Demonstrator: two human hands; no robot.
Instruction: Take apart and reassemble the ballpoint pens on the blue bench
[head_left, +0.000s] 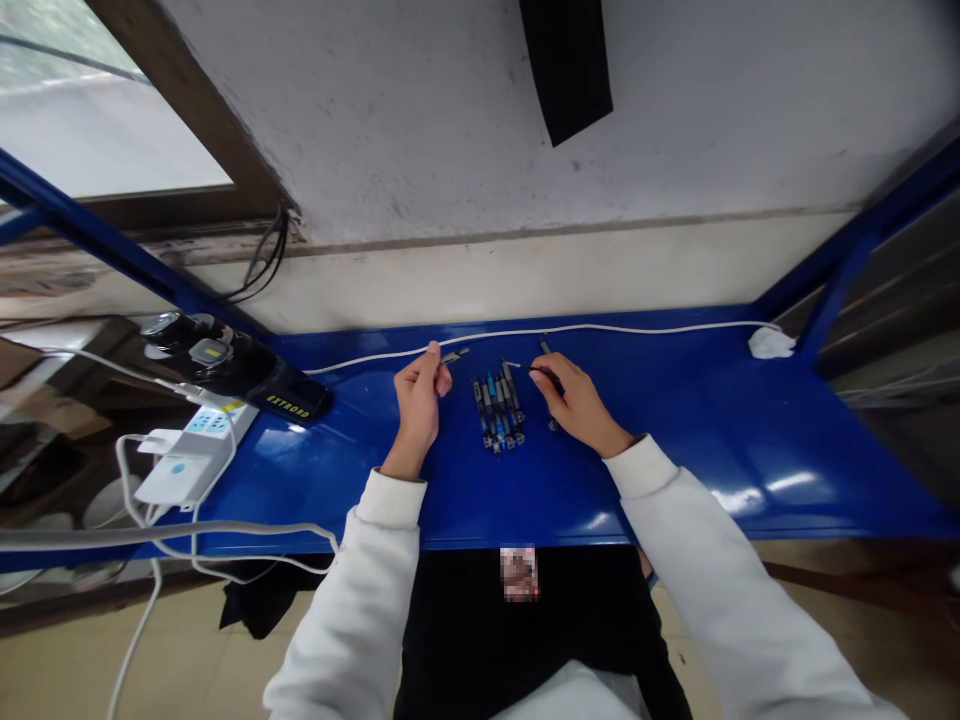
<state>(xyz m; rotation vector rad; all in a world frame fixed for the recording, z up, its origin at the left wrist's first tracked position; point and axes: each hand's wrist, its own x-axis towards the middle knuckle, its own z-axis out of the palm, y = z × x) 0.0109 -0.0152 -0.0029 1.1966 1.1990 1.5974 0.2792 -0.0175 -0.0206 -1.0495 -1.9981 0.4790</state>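
My left hand [420, 395] is closed, with thumb and fingers pinching a short grey pen piece [455, 355] that points to the right. Between the fingertips of my right hand [574, 400] is a thin stick, pale at its far end and dark near the fingers, which looks like a pen refill [513, 364]. Between my hands a row of several grey and blue pens [498, 410] lies side by side on the blue table [502, 500]. Another pen [544, 346] lies partly hidden beneath my right hand.
A white cable [645, 327] runs along the table's back edge to a crumpled white lump [771, 343]. At left lie a black bottle-like object [247, 372] and a white power strip [180, 465] with loose cords. Blue frame posts [832, 280] flank the table; a wall stands behind.
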